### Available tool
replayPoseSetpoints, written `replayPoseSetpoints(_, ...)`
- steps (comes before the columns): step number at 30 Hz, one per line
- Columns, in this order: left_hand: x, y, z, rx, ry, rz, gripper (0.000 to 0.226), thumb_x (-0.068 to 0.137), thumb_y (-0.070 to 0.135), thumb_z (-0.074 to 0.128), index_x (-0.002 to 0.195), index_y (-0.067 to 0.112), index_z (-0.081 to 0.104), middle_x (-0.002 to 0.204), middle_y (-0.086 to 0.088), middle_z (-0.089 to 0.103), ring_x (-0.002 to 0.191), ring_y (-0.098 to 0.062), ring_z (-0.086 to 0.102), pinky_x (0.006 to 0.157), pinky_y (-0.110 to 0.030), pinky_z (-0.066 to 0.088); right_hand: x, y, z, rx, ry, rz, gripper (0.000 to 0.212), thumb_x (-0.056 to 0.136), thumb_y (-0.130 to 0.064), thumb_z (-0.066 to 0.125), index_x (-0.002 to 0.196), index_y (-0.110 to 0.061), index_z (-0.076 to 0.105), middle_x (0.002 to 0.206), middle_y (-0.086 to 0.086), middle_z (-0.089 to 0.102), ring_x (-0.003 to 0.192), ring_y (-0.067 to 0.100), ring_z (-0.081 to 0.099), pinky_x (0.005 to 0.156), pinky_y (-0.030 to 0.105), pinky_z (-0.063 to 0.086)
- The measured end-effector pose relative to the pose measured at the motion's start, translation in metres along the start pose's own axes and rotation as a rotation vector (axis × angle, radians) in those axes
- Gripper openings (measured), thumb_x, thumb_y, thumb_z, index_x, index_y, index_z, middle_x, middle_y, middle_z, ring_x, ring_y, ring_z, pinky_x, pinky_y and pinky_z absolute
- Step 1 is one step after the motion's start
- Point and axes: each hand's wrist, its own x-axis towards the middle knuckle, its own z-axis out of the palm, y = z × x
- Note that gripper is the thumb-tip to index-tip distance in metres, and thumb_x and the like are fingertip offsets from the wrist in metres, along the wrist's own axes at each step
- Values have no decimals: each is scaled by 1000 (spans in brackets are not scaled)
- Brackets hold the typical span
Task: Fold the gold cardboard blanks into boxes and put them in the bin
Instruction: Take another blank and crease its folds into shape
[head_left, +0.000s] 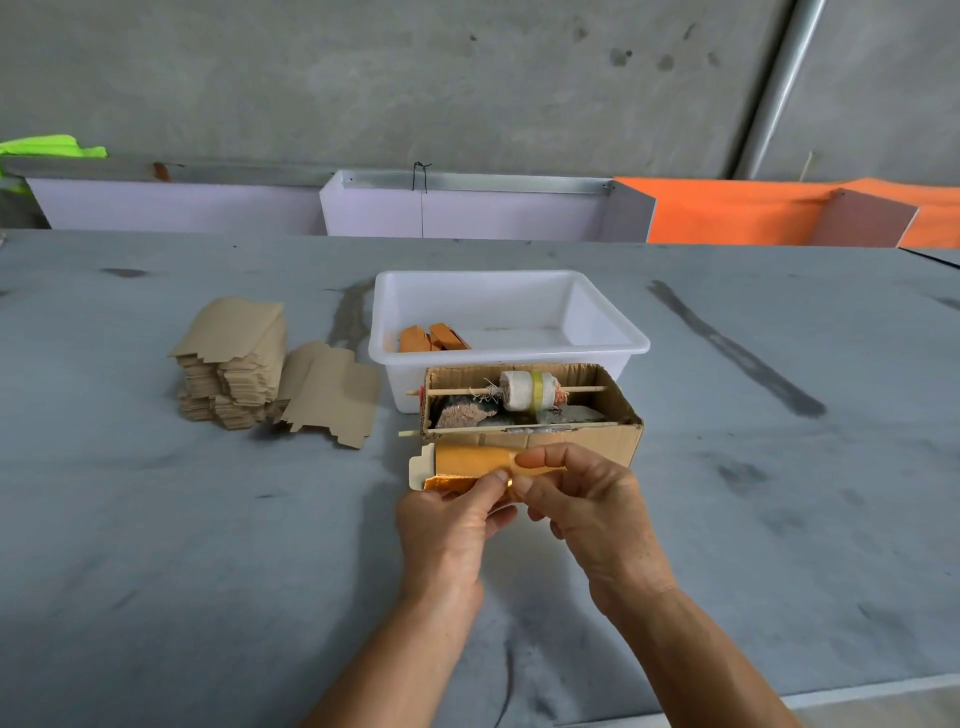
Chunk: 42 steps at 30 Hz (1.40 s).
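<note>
Both your left hand (449, 525) and right hand (582, 499) pinch the blank (470, 460) at frame centre; squeeze unevenly and the foil creases, or the box springs open before reaching the bin (511, 288).

Shiny gold foil card blank (470, 460), white on its back; matt brown card stack (234, 364) far left; smooth glossy white plastic bin (511, 345); rough corrugated cardboard box (613, 441); dull, smudged grey table (208, 545).

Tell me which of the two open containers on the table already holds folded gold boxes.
The white plastic bin, farther from the hands: folded gold boxes lie in its left corner. The brown cardboard box before it holds a tape roll on a stick.
</note>
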Motion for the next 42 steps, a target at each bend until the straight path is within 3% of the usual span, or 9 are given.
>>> replayPoseSetpoints(6, -1, 1, 1, 10, 2, 15, 13, 76, -12, 67, 74, 1, 69, 64, -11, 69, 58, -26, 65, 60, -34, 59, 0, 0, 0, -54, -1, 32, 14, 78, 4, 70, 83, -10, 70, 50, -6, 61, 46, 0, 51, 44, 10, 38)
replayPoseSetpoints(15, -2, 1, -2, -3, -20, 11, 14, 76, -11, 67, 71, 2, 67, 60, -8, 69, 53, -19, 66, 54, -28, 58, 1, 0, 0, -138, 5, 88, 16, 78, -2, 73, 89, -13, 72, 52, -5, 62, 47, 1, 51, 44, 9, 38)
replayPoseSetpoints(24, -4, 5, -3, -81, -47, -30, 18, 79, -10, 64, 72, 6, 67, 62, -7, 69, 54, -16, 67, 47, -22, 53, 2, -11, -1, -122, -50, 186, 24, 76, 6, 71, 92, -13, 73, 53, -4, 64, 43, 0, 52, 41, 9, 38)
replayPoseSetpoints(42, 1, -1, -9, -129, -79, -126, 8, 78, -5, 66, 76, 3, 69, 69, -12, 71, 62, -20, 70, 54, -27, 56, 1, -16, 2, -151, -15, 243, 25, 75, 3, 74, 88, -18, 72, 53, -5, 64, 42, -2, 53, 40, 9, 38)
